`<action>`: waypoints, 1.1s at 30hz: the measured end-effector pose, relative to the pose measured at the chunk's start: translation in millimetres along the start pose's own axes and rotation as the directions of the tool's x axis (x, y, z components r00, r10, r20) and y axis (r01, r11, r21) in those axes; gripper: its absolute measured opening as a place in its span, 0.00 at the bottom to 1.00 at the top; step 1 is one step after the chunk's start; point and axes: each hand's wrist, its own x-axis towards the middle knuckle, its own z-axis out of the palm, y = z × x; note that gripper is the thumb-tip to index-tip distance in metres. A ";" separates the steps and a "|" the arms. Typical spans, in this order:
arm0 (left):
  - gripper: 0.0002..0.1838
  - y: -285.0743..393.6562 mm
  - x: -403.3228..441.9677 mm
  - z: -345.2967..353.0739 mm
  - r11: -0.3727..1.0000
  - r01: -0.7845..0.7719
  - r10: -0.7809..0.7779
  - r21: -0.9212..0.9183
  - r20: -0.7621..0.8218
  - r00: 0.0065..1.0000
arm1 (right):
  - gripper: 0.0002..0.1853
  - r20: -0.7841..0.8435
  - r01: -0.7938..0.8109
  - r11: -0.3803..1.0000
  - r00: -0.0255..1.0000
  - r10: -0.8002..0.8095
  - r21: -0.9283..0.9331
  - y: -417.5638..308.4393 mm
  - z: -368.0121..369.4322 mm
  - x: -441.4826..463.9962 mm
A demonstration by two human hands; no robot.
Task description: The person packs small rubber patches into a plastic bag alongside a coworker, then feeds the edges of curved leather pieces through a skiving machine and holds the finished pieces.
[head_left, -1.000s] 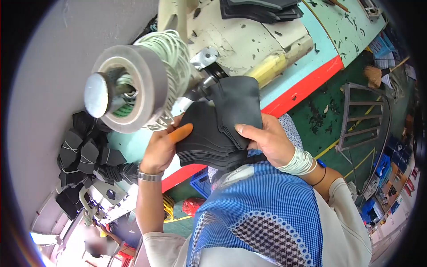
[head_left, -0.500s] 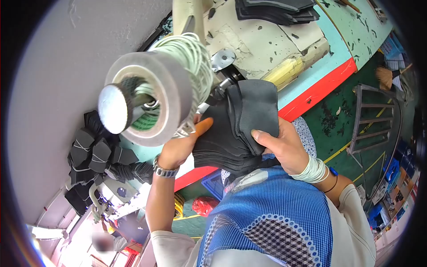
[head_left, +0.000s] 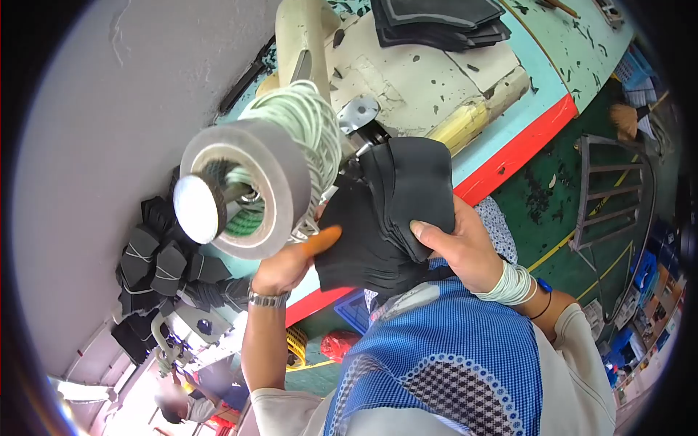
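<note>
A fanned stack of thin black sheet pieces [head_left: 418, 182] with rounded ends is held up in front of my blue checked apron, between both hands. My left hand [head_left: 283, 267], with an orange cover on the thumb, is closed on the stack's left side; its other fingers are mostly hidden. Around the right edge wraps my right hand [head_left: 465, 243], thumb on the top piece and several pale elastic bands [head_left: 512, 283] at the wrist. The stack's far end is close to a metal machine part [head_left: 360, 112].
A grey spool [head_left: 280, 182] with pale cord looms near the left hand. More black pieces [head_left: 443, 22] lie on the scrap-strewn worktable with its red edge [head_left: 516, 152]. Banded black bundles [head_left: 153, 254] sit at left. A metal rack [head_left: 611, 192] stands on the green floor. Another person is at lower left.
My view has shifted slightly, so the spool and machine appear lower. The stack's lower left edges look less spread, and the left hand's orange-covered thumb sits lower. Both hands still hold the pieces.
</note>
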 end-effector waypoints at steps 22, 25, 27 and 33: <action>0.11 32.8 -8.1 7.1 0.967 0.181 -0.149 -0.178 0.177 0.973 | 0.24 -0.024 0.202 0.965 0.978 -0.209 -0.166 2.7 -2.6 -1.5; 0.12 12.0 1.9 0.9 0.981 0.153 -0.131 -0.117 0.174 0.976 | 0.26 0.059 0.107 0.980 0.993 -0.099 -0.166 -8.1 -3.8 -1.1; 0.13 7.0 11.2 -0.7 0.991 0.096 -0.109 0.092 0.143 0.984 | 0.25 0.064 0.093 0.985 0.994 -0.084 -0.146 -6.7 -0.3 -1.4; 0.16 3.2 5.8 -2.4 0.987 0.091 -0.063 -0.129 0.210 0.976 | 0.23 -0.039 0.112 0.990 0.993 -0.116 -0.084 -2.0 -2.7 -4.3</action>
